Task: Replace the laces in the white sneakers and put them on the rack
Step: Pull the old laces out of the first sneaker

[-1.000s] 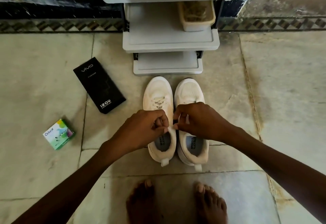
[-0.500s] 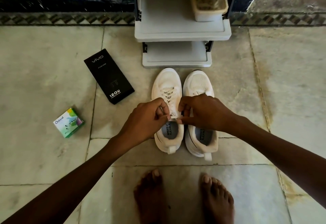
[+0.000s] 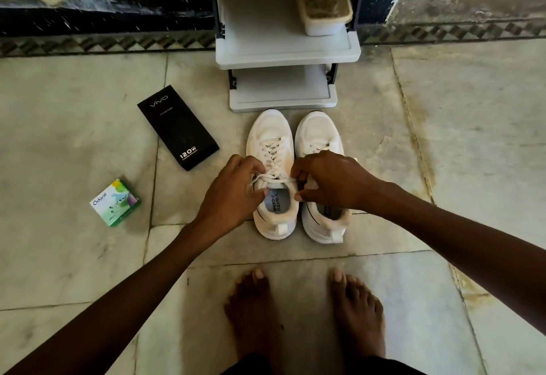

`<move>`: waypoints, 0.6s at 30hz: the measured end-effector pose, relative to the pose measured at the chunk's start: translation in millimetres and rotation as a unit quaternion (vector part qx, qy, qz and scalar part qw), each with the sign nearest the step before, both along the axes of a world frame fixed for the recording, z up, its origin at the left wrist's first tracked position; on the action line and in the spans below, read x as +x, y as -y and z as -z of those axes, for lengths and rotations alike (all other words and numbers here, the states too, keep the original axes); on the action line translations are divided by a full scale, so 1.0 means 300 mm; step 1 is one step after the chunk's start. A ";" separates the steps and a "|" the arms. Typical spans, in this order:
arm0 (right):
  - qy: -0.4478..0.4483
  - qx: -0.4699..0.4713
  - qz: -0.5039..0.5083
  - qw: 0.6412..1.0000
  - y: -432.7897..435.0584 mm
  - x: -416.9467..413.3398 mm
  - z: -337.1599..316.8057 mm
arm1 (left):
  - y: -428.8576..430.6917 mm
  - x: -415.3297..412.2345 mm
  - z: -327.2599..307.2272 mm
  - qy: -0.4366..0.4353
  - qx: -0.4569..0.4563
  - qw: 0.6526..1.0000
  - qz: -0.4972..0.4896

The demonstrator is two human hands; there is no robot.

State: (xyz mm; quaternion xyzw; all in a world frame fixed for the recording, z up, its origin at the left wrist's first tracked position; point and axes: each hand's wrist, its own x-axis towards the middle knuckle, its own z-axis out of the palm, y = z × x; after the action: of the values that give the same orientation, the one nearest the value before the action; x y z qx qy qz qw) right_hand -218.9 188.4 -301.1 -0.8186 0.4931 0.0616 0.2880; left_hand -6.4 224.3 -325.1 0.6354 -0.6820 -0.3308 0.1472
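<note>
While left hand [image 3: 233, 194] and right hand [image 3: 328, 182] each pinch the lace [image 3: 274, 178] atop one white sneaker [image 3: 270, 126], tension likely serves tightening its knot.

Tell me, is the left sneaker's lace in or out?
In. A white lace crisscrosses up the left sneaker; the left hand and right hand pinch it at the top. Knotted or not, cannot tell.
</note>
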 end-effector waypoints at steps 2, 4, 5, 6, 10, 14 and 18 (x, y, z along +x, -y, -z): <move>-0.006 -0.015 -0.002 1.000 -0.018 -0.002 -0.003 | -0.006 -0.005 -0.002 0.009 -0.013 1.000 0.005; -0.007 -0.035 0.002 0.999 -0.033 0.003 -0.001 | -0.008 -0.010 -0.001 0.031 -0.036 0.999 0.009; -0.008 -0.048 0.005 0.999 -0.043 0.008 0.000 | -0.010 -0.013 -0.004 0.041 -0.044 0.998 0.007; -0.010 -0.062 0.009 0.998 -0.054 0.015 -0.003 | -0.013 -0.017 -0.008 0.051 -0.052 0.997 0.006; 0.006 -0.102 0.036 0.994 -0.071 0.038 0.009 | -0.014 -0.037 -0.017 0.084 -0.069 0.994 0.011; 0.031 -0.123 0.047 0.991 -0.058 0.058 0.021 | -0.007 -0.055 -0.013 0.109 -0.072 0.991 0.009; 0.038 -0.135 0.041 0.989 -0.040 0.063 0.046 | -0.003 -0.058 0.011 0.101 -0.075 0.992 -0.005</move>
State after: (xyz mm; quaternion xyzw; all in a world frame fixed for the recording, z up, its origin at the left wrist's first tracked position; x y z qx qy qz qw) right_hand -199.9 200.4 -315.0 -0.8311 0.5184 -0.0482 0.1957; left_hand -23.9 225.3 -328.4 0.6560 -0.7132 -0.2121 0.1264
